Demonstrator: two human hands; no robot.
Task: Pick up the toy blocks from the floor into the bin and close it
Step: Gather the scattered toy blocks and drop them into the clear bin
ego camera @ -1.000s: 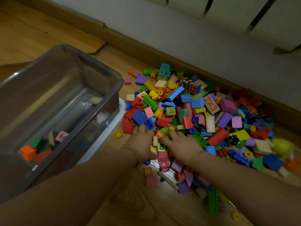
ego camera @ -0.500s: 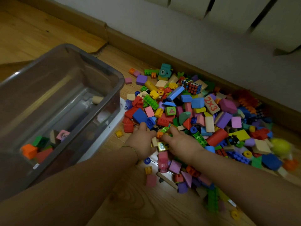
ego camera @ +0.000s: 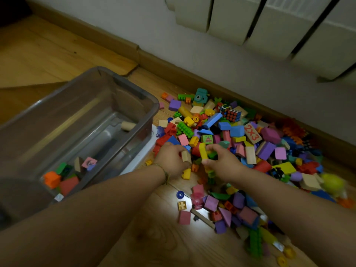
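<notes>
A big heap of colourful toy blocks (ego camera: 237,135) covers the wooden floor at centre right. A clear grey plastic bin (ego camera: 134,93) stands open to the left, with several blocks (ego camera: 65,176) in its near corner and a wooden cylinder (ego camera: 127,125) further back. My left hand (ego camera: 170,160) is closed around a handful of blocks at the heap's near left edge; a beige wooden block (ego camera: 185,156) and a yellow brick (ego camera: 186,173) stick out of it. My right hand (ego camera: 221,160) grips a yellow brick (ego camera: 202,150) and green pieces.
A white lid (ego camera: 138,160) lies under the bin's right side. A skirting board (ego camera: 192,74) and wall run behind the heap, with a white radiator (ego camera: 269,22) above. Loose blocks (ego camera: 212,205) are scattered in front of my hands. Bare wooden floor (ego camera: 163,243) lies between my forearms.
Both hands have closed on blocks and lifted slightly off the floor, now holding handfuls. The view has tilted up a little, showing more of the wall.
</notes>
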